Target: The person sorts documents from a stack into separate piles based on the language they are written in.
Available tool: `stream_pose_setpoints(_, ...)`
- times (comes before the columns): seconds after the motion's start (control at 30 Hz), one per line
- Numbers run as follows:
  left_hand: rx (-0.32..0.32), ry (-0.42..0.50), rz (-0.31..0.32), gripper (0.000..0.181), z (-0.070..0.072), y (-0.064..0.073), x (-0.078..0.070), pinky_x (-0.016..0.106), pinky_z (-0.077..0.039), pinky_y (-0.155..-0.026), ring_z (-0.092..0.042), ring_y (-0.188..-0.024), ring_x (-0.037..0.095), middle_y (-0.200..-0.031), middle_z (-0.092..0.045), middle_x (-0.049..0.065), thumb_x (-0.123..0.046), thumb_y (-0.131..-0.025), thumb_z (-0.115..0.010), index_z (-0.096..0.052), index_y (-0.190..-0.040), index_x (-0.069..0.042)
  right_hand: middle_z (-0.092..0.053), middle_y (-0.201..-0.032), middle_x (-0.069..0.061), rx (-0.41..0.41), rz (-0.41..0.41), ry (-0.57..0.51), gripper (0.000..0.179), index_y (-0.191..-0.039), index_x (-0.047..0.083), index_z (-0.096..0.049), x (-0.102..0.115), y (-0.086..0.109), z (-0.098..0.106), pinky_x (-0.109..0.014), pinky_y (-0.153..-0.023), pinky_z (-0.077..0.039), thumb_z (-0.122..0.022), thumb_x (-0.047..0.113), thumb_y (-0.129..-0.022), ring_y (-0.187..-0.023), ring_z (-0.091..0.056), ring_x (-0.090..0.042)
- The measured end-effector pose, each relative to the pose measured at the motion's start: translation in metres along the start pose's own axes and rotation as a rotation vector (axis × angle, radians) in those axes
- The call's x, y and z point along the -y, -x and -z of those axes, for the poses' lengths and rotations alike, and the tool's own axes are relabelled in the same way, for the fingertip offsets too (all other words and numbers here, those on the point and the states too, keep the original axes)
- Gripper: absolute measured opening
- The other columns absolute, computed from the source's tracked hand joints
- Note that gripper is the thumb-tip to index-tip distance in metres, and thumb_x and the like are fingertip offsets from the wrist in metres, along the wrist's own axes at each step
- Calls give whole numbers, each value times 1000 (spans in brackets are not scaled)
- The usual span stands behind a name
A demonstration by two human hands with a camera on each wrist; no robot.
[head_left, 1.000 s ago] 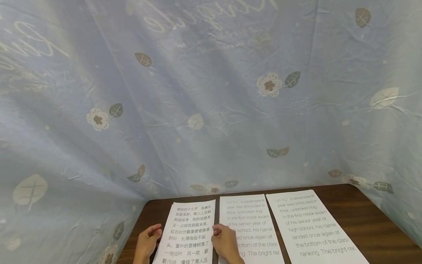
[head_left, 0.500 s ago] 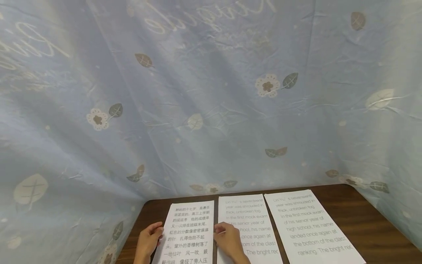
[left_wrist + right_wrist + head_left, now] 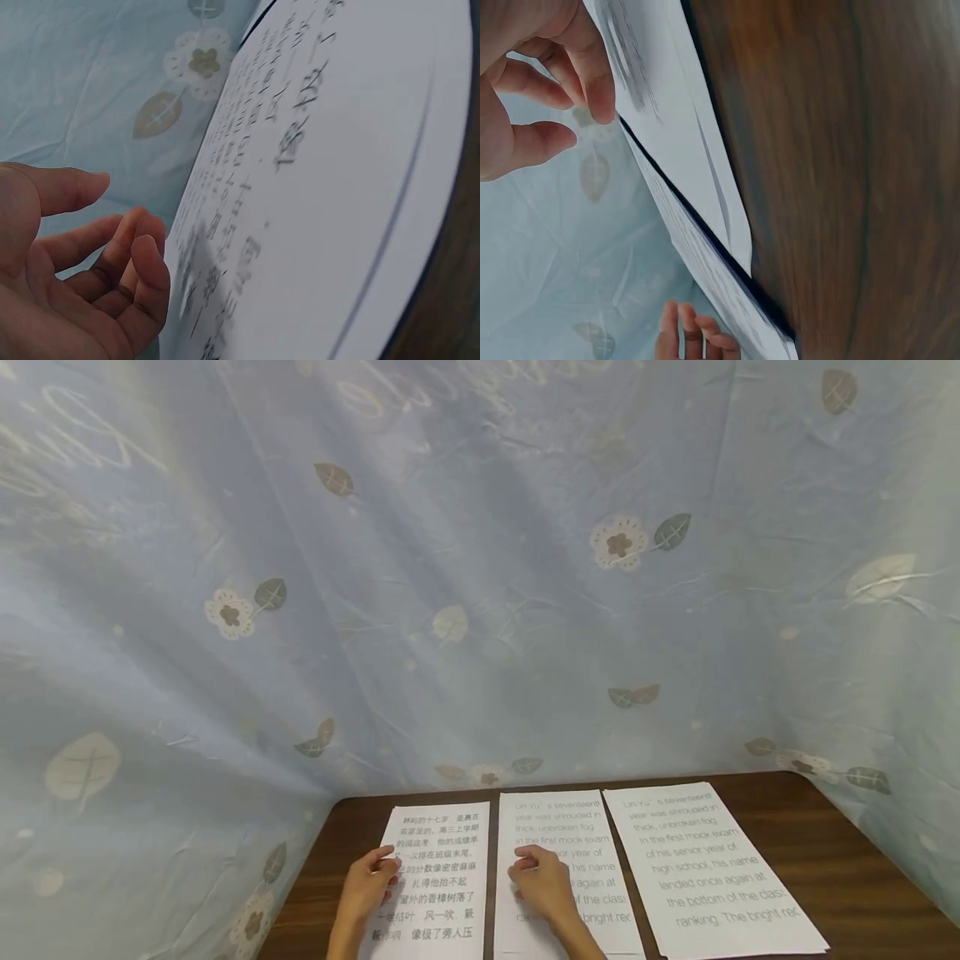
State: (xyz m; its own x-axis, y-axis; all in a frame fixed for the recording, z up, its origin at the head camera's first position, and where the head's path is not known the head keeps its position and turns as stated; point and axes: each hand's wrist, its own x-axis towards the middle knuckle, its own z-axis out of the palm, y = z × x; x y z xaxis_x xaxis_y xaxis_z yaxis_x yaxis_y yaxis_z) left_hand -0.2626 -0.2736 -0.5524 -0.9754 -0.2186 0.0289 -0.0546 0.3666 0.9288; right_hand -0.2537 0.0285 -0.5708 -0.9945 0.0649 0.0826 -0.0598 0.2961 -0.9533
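Over the left edge of a paper stack printed with Chinese characters hovers my left hand, its fingers loosely bent. In the left wrist view, the left hand holds nothing, and its thumb stands apart from the fingers. My right hand is above the middle stack of English-printed sheets and covers part of its text. The right wrist view shows a gap between thumb and fingers of the right hand, with no object there. Fingers of the left hand appear at that view's bottom.
Another stack of English-printed sheets lies slightly angled on the right. All three stacks lie side by side on a dark wooden table, with narrow strips of wood between them. A pale blue curtain with leaves and flowers hangs behind and around the table.
Both hands have left the sides of the Chinese-printed stack. The left hand has moved right, over its sheets; the right hand has shifted right and a little farther away. The head view has tilted slightly.
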Motion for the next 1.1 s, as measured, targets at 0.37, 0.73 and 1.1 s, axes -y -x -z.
stream_pose_setpoints(0.37, 28, -20, -26, 48, -17, -2, -4, 27, -54, -60, -64, -82, 17, -104, -70, 12, -11, -100, -67, -59, -143, 11, -75, -95, -6, -81, 12, 98, 41, -125, -6, -73, -11, -9, 39, -22, -58, -57, -75, 10, -88, -67, -70, -11)
stream_pose_setpoints(0.73, 57, 9, -21, 50, -44, 5, -20, 26, -55, -61, -66, -83, 19, -105, -70, 13, -13, -101, -68, -58, -145, 9, -77, -99, -8, -135, 4, 250, 42, -125, -8, -73, -21, -9, 89, -33, -71, -60, -76, 12, -87, -85, -75, -19)
stream_pose_setpoints(1.1, 121, 25, -44, 50, -80, 10, -31, 27, -57, -62, -67, -81, 20, -103, -69, 12, -13, -102, -67, -58, -145, 9, -76, -103, -12, -134, -39, 251, 45, -130, -13, -68, -33, -2, 133, -25, -64, -55, -72, 11, -92, -79, -70, -15)
